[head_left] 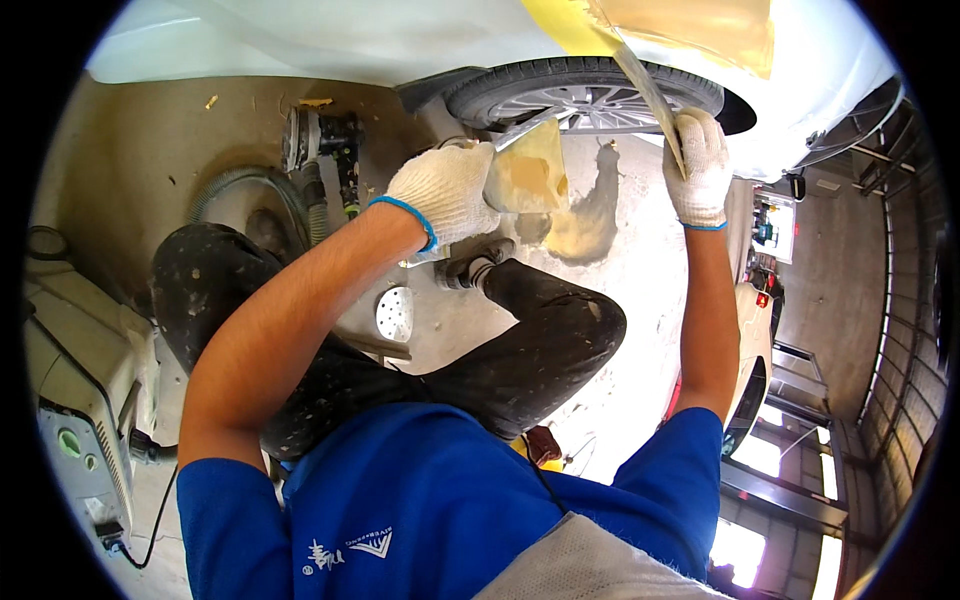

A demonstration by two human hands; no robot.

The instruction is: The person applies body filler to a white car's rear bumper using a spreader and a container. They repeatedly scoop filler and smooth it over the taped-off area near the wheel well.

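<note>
My left hand (447, 190), in a knitted white glove with a blue cuff, is closed on a putty-smeared spreader (527, 175). This flat, yellowish piece carries tan putty on its face and is held in front of the car's wheel (585, 105). My right hand (699, 168), gloved the same way, grips the lower end of a long thin strip (648, 88). The strip slants up across the tyre to the white car body; whether it is tape or a flexible blade I cannot tell. At its upper end are a yellow patch (568, 22) and a tan putty area (700, 30).
A sander (325, 140) with a grey hose (245, 178) lies on the floor at left. Below it is a round perforated disc (394, 314). A dust-extractor-like machine (80, 400) stands at far left. My bent legs (520, 350) are near the wheel; another car (752, 365) is at right.
</note>
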